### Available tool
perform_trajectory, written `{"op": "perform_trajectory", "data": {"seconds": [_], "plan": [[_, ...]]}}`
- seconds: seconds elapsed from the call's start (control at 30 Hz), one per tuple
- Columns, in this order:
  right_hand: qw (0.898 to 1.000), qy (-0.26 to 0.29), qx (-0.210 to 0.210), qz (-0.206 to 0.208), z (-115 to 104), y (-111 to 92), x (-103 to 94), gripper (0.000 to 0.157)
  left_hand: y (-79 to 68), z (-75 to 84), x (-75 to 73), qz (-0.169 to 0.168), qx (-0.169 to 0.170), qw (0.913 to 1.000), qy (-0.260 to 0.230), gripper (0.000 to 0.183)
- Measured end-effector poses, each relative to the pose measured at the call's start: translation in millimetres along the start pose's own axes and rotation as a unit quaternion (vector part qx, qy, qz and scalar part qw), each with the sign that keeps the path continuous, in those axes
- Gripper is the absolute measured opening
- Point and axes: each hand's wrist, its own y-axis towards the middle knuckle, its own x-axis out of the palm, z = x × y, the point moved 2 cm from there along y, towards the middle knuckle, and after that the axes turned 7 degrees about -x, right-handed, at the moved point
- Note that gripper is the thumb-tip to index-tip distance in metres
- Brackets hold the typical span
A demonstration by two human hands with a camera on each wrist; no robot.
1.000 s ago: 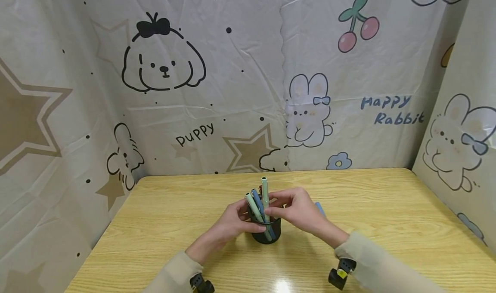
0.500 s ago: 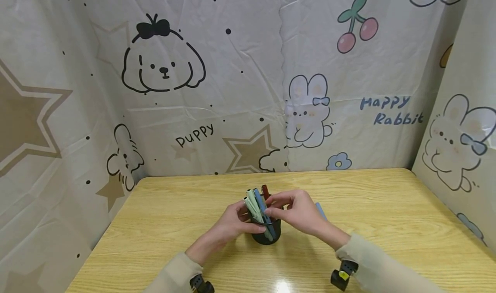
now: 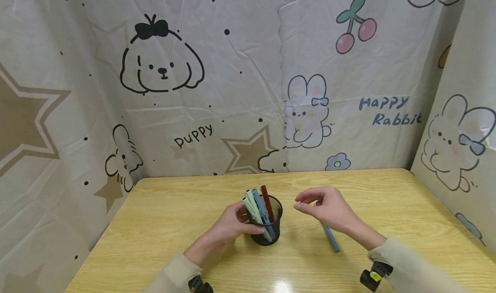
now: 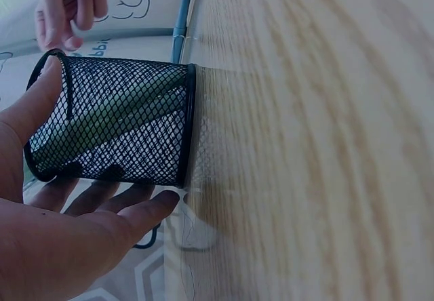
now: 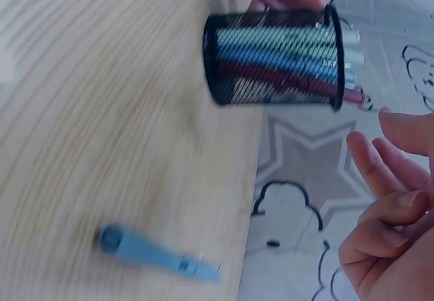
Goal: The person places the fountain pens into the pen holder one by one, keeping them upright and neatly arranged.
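Observation:
A black mesh pen holder (image 3: 276,230) stands on the table, with my left hand (image 3: 234,222) gripping its left side, thumb at the front near the rim. Light green pens (image 3: 252,208), a blue pen (image 3: 260,205) and a dark red pen (image 3: 267,205) lean inside it. In the left wrist view the thumb presses the holder's (image 4: 115,121) rim and the fingers reach round behind. My right hand (image 3: 329,209) hovers to the right of the holder, fingers loosely bent and holding nothing. Below that hand a blue pen (image 3: 330,238) lies on the table, its far end partly hidden.
The light wood table (image 3: 174,224) reaches back to a printed cloth (image 3: 240,90) hung behind it. More printed cloth rises along the left and right sides.
A light green pen in my right hand went down into the holder. The right hand let go and moved off to the right, uncovering the blue pen. The left hand stayed put.

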Motion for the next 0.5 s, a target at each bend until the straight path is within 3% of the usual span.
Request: {"op": "perform_trajectory", "data": {"seconds": [0.5], "plan": [[0.995, -0.089, 0.031, -0.022, 34.5, -25.1, -31.1, 0.024, -0.7, 0.3, 0.6, -0.011, 0.006, 0.9999, -0.009, 0.074]]}}
